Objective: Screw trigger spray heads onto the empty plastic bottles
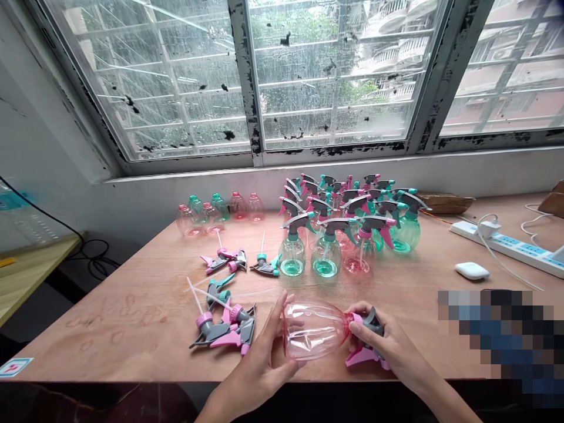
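A clear pink bottle (314, 332) lies sideways above the table's front edge, its base toward the left. My left hand (264, 358) is closed around the base end. At the neck, my right hand (392, 338) grips a pink and grey spray head (366, 356), its trigger hanging below my fingers. The head's collar meets the bottle's mouth; whether it is threaded on I cannot tell. Left of the bottle lie several loose spray heads (220, 333) with dip tubes, and more spray heads (225, 261) lie farther back.
Several assembled spray bottles (326, 258), green and pink, stand upright at the back centre. Headless bottles (238, 207) stand at the back left. On the right are a power strip (506, 245), a white case (472, 270) and cables. Windows rise behind the wooden table (110, 329).
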Available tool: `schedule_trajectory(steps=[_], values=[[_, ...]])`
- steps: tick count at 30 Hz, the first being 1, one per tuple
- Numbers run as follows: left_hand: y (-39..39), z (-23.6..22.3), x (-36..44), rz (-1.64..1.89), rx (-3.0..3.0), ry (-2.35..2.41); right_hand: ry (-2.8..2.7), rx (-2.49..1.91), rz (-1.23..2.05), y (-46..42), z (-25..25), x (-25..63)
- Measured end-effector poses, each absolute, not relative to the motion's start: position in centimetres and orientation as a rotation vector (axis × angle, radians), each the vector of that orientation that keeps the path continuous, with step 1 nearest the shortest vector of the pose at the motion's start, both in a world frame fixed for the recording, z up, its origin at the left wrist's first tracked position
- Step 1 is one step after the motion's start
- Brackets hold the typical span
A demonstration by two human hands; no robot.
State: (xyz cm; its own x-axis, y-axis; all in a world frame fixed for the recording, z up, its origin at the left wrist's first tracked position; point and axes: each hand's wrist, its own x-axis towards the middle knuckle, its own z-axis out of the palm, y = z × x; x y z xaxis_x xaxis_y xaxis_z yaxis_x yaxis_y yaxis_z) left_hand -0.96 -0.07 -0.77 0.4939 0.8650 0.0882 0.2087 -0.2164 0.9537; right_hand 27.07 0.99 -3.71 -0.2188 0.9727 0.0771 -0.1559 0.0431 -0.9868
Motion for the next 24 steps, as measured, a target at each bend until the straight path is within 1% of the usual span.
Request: schedule_trajectory(steps=[7,15,24], values=[[0.01,-0.67,-1.01,0.749,1.61,0.955,-1.309,-0.918,1.4,1.05,-3.53,27.25],[-0.01,-0.44,-0.71,0.792,1.698,0.93,-1.301,-0.924,1.394,0.83,-3.19,27.37],[-0.08,-0.2,-0.81,0.754,1.647,1.015,-1.32,-0.91,1.396,0.9,-3.07,27.21]])
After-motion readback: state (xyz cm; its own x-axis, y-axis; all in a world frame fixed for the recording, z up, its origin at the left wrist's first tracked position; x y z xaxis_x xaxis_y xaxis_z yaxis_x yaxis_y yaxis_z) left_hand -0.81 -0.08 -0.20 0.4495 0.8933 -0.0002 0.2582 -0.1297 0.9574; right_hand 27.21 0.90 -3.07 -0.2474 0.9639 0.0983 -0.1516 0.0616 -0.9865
